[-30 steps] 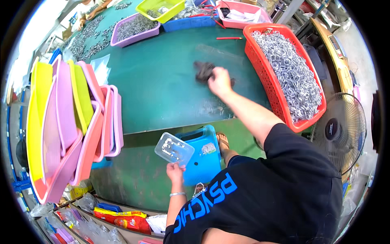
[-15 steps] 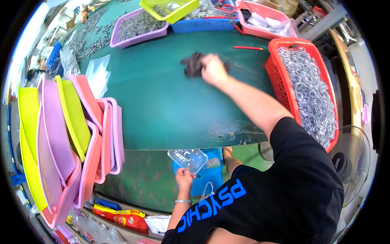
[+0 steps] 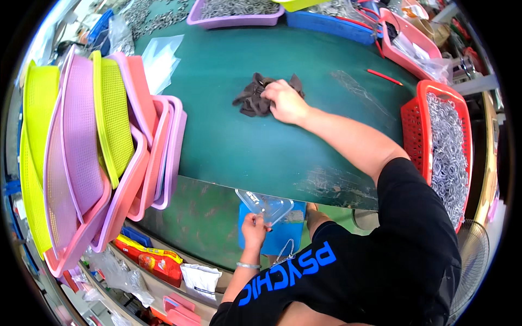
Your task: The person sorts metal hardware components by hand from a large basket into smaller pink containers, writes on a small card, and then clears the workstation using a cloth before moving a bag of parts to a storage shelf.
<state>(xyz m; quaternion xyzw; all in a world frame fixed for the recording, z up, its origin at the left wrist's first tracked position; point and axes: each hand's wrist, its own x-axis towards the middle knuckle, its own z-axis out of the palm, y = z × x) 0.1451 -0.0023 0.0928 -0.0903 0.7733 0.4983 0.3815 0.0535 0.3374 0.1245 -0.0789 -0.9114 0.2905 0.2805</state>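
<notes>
My right hand [image 3: 287,102] presses a crumpled dark cloth [image 3: 251,99] onto the green tabletop [image 3: 228,146], its fingers curled over the cloth's right part. Low in front of the table's near edge, my left hand [image 3: 255,231] grips a clear plastic tray [image 3: 274,211] by its near edge. The tray is tilted, and I cannot make out what small specks show in it. A bracelet circles my left wrist.
Stacked colored plastic baskets [image 3: 81,141] crowd the left. A red basket [image 3: 416,130] of metal rings stands at right, near a red pencil [image 3: 384,77]. Clear plastic bags [image 3: 160,60], a purple tray [image 3: 234,22], a blue tray [image 3: 331,29] and a pink bin [image 3: 410,54] lie farther back. A blue stool [image 3: 272,242] is below.
The view has shifted. My right hand and the cloth have slid left across the tabletop, farther from the red pencil. My left hand still grips the plastic tray.
</notes>
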